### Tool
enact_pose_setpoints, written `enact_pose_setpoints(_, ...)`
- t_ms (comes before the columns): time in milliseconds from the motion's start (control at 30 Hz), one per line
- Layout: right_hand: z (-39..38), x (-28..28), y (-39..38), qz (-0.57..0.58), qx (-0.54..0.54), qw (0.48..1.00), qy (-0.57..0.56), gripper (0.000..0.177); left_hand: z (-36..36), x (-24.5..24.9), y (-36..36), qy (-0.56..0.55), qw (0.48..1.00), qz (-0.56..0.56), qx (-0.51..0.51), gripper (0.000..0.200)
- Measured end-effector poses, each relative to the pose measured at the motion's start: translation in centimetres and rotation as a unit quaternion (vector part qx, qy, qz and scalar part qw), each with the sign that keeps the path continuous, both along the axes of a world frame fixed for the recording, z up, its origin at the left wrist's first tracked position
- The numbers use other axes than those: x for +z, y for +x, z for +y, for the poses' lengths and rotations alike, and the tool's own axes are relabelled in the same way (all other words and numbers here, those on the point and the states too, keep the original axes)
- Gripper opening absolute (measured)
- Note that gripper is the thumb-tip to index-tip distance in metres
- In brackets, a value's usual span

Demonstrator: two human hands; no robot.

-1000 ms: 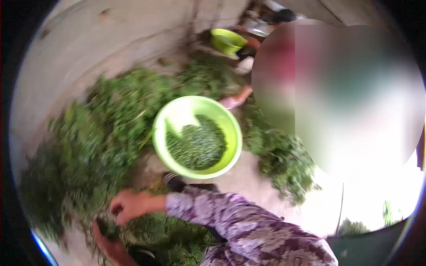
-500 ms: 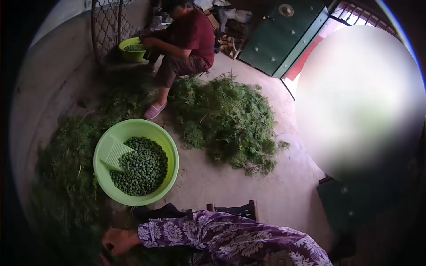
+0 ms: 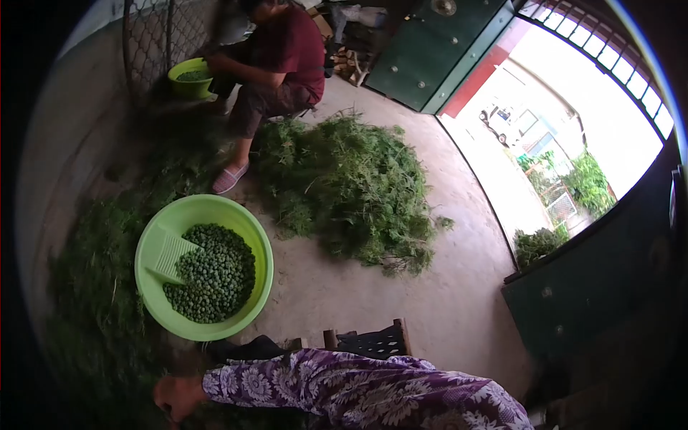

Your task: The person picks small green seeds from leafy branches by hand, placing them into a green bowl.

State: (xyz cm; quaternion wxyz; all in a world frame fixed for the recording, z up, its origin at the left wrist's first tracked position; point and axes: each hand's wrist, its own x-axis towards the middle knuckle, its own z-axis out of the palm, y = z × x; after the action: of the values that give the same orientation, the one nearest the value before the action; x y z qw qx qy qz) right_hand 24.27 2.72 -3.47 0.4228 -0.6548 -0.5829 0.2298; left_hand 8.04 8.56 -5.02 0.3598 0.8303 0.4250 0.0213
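Note:
My right hand [image 3: 178,398] is low at the left, at the end of a purple sleeve with white flowers [image 3: 287,380]. Its fingers curl downward over the dark greenery; whatever they may hold is hidden in shadow. Above the hand stands a large lime-green basin [image 3: 263,276] with a ribbed washboard panel [image 3: 175,256]. Small round green fruits or seed cones [image 3: 218,276] fill its lower part. Cut feathery green branches [image 3: 100,287] lie left of the basin, running down to my hand. My left hand is not seen.
Another person [image 3: 287,64] sits at the back by a smaller green basin [image 3: 192,87]. A pile of green branches [image 3: 358,186] covers the middle floor. Near my sleeve is a low stool [image 3: 369,342]. Dark green metal doors [image 3: 430,50] flank the bright doorway at the right.
The view has shifted a little, so the basin, branches and other person appear further left. My right hand stays low with fingers curled. The doorway, blurred out before, shows now.

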Motion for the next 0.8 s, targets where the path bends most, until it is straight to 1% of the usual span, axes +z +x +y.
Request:
enact_pose_setpoints(33,0.3,-1.0,0.0,-0.058,-0.029,0.998,0.012,0.023,-0.4,0.6,0.6,0.000,1.000,-0.004,-0.008,0.048)
enact_pose_setpoints(100,-1.0,-0.5,0.7,-0.058,-0.035,0.998,-0.008,0.023,-2.0,3.1,2.2,-0.008,0.998,-0.052,-0.017,0.050)
enact_pose_setpoints(133,-1.5,-0.2,0.9,-0.052,-0.032,0.998,-0.027,0.024,-2.2,3.1,2.4,-0.006,0.998,-0.054,-0.023,0.050)
enact_pose_setpoints(200,-2.7,0.6,1.9,-0.066,-0.028,0.997,-0.013,0.027,-2.7,3.0,3.0,-0.106,0.989,-0.102,-0.034,0.047)
enact_pose_setpoints(233,-3.7,0.9,2.1,-0.034,-0.047,0.998,-0.016,0.028,-3.0,3.2,3.2,-0.106,0.988,-0.104,-0.037,0.047)
enact_pose_setpoints(267,-4.5,1.7,2.4,-0.002,-0.065,0.998,-0.019,0.030,-3.5,3.9,3.5,-0.099,0.986,-0.113,-0.068,0.047)
enact_pose_setpoints(300,-4.7,1.6,2.6,-0.004,-0.066,0.998,-0.019,0.030,-3.8,4.3,3.7,-0.092,0.983,-0.122,-0.098,0.046)
enact_pose_setpoints(333,-4.8,1.3,2.8,-0.021,-0.050,0.997,-0.059,0.032,-3.1,2.9,3.5,-0.092,0.983,-0.124,-0.098,0.046)
enact_pose_setpoints(367,-4.8,0.9,3.0,-0.038,-0.035,0.994,-0.098,0.034,-1.7,0.0,3.0,-0.066,0.984,-0.107,-0.124,0.046)
enact_pose_setpoints(400,-4.8,0.3,3.0,-0.039,-0.035,0.994,-0.098,0.034,-0.7,-2.1,2.7,-0.040,0.984,-0.090,-0.150,0.045)
enact_pose_setpoints(433,-4.8,-0.4,2.8,-0.060,-0.061,0.994,-0.071,0.032,-0.6,-3.0,2.7,-0.039,0.984,-0.090,-0.151,0.045)
enact_pose_setpoints(467,-4.8,-0.4,2.7,-0.081,-0.088,0.992,-0.043,0.029,-0.6,-3.5,2.8,-0.061,0.988,-0.089,-0.110,0.045)
enact_pose_setpoints(500,-4.8,-0.5,2.7,-0.081,-0.089,0.992,-0.043,0.029,-0.5,-3.9,2.9,-0.083,0.990,-0.087,-0.069,0.045)
enact_pose_setpoints(533,-4.7,-0.5,2.5,-0.105,-0.110,0.986,-0.066,0.029,-0.3,-4.2,3.1,-0.083,0.990,-0.087,-0.070,0.045)
enact_pose_setpoints(567,-4.6,-0.4,2.3,-0.128,-0.130,0.979,-0.090,0.029,-0.3,-3.9,3.7,-0.202,0.968,-0.130,-0.072,0.043)
enact_pose_setpoints(600,-4.3,-0.7,2.0,-0.126,-0.126,0.980,-0.090,0.029,-0.4,-3.4,4.2,-0.320,0.929,-0.171,-0.071,0.042)
enact_pose_setpoints(633,-3.9,-1.2,1.6,-0.094,-0.187,0.975,-0.079,0.028,-0.5,-2.8,4.8,-0.430,0.875,-0.210,-0.064,0.041)
enact_pose_setpoints(667,-2.9,-3.1,0.7,-0.058,-0.243,0.966,-0.067,0.026,-0.5,-2.1,5.1,-0.531,0.808,-0.247,-0.053,0.041)
enact_pose_setpoints(700,-0.6,-8.1,-1.0,-0.180,-0.324,0.923,-0.105,0.028,-0.5,-1.2,4.5,-0.618,0.732,-0.285,-0.029,0.041)
enact_pose_setpoints(733,-0.3,-8.8,0.8,-0.023,-0.167,0.978,0.124,0.019,-1.1,-0.8,3.2,-0.600,0.745,-0.292,0.016,0.041)
enact_pose_setpoints(767,-2.1,-7.4,2.5,-0.024,0.028,0.999,0.002,0.044,-1.6,-1.0,2.4,-0.336,0.868,-0.348,-0.112,0.042)
enact_pose_setpoints(800,-2.9,-5.6,0.8,-0.101,-0.182,0.968,0.140,0.020,-0.9,-1.3,1.2,-0.038,0.917,-0.320,-0.235,0.043)
